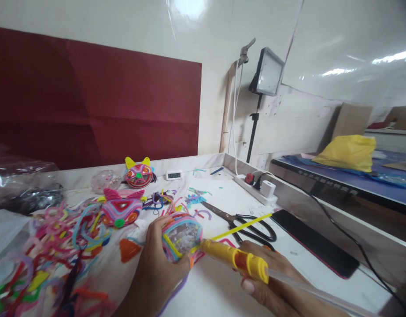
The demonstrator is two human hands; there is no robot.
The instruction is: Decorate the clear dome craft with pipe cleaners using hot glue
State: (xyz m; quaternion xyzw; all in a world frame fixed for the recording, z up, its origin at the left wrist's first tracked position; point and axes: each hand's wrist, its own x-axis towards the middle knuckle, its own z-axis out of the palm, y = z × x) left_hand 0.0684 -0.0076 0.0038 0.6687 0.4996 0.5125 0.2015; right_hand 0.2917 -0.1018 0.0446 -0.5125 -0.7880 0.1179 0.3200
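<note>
My left hand (161, 259) is closed around a small round craft piece (182, 237), edged with pink, blue and yellow fuzzy pipe cleaners around a clear, shiny middle. In my right hand (275, 281) is a yellow hot glue gun (236, 259), a translucent glue stick (308, 288) running out of its back. The nozzle is at the lower right rim of the piece; whether it touches, I cannot tell. A long yellow pipe cleaner (242, 226) slants up to the right behind the nozzle. Black-handled scissors (234, 218) lie behind the glue gun.
Loose pipe cleaners (51, 237) heap at left. Two cat-face craft pieces, one pink-eared (122, 209) and one yellow-eared (138, 174), stand behind. A black phone (317, 242) lies at right, near a power strip (256, 189) with a black cable. A small digital clock (173, 175) sits at the back edge.
</note>
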